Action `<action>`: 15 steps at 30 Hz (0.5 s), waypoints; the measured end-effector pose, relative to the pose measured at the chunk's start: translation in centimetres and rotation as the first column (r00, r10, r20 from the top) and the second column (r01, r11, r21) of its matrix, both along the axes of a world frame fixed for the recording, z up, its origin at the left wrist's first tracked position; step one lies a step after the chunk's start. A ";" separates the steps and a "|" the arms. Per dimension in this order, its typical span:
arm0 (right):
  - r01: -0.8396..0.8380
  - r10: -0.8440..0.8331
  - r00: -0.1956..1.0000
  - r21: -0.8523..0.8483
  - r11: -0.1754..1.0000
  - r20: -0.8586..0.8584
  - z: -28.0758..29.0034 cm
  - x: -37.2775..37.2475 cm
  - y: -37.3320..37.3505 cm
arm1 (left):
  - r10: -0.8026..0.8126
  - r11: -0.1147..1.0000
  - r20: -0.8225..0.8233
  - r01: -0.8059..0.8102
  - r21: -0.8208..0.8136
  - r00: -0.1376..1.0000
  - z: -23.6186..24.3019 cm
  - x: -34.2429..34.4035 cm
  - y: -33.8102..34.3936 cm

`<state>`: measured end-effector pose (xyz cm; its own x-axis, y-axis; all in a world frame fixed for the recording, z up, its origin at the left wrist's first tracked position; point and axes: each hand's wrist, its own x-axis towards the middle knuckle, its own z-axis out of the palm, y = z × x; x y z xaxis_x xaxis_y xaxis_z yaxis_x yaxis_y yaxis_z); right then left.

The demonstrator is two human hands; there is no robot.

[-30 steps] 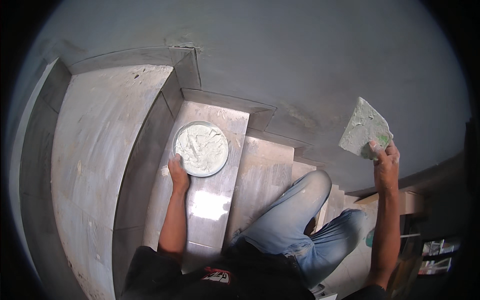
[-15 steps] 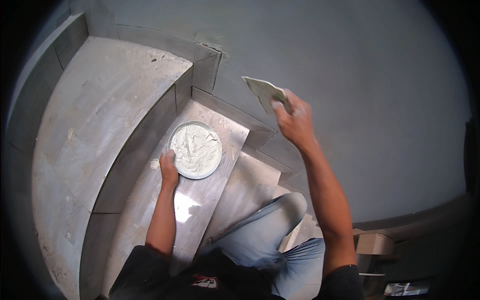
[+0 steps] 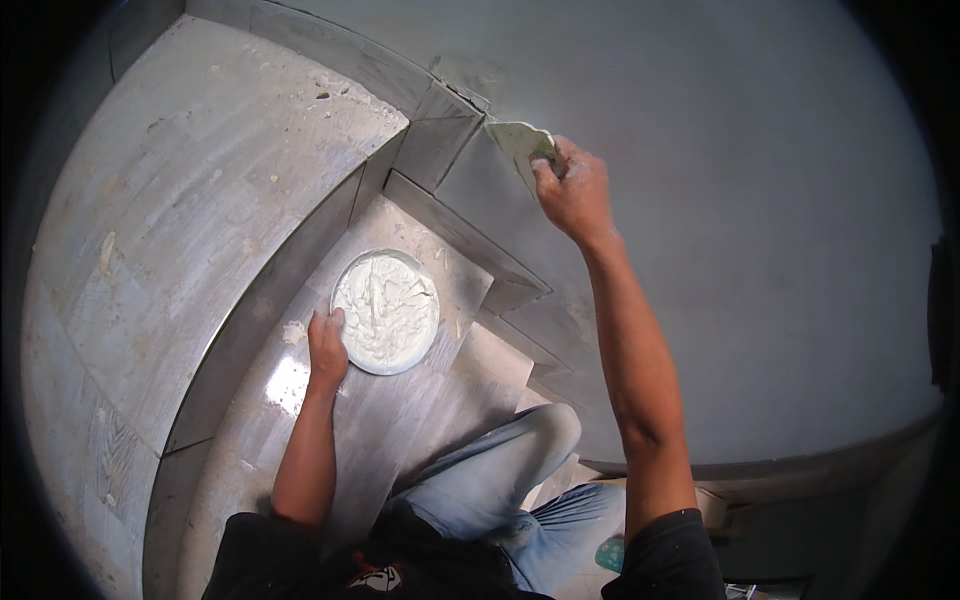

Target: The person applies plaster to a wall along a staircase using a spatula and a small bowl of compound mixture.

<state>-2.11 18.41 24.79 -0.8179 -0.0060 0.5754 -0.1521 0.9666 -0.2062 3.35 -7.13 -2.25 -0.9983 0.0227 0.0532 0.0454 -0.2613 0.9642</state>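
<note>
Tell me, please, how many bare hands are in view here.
2: the left hand holds the round container of white paste at its left edge, and the right hand holds a flat scraper by the grey wall.

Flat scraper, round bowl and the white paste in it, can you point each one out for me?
Flat scraper point(image 3: 517, 147): head view, on the uncovered part of its blade.
Round bowl point(image 3: 390, 372): head view, on its lower rim.
White paste point(image 3: 386, 314): head view, on the middle of its uneven surface.

Grey wood-look stair tread point(image 3: 385, 420); pale smear point(image 3: 294, 332) on it; paste-filled bowl point(image 3: 390, 371) seemingly resting there, underside hidden.
</note>
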 end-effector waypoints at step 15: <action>-0.034 0.025 0.998 -0.148 0.988 -0.058 0.7 0.4 0.2 | 0.025 0.999 0.026 -0.026 0.042 0.999 0.4 0.3 0.4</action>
<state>-1.72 18.66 25.45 -0.7853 0.0597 0.6162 -0.1953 0.9206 -0.3381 3.64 -6.72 -1.90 -0.9996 -0.0043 0.0276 0.0277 -0.3009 0.9532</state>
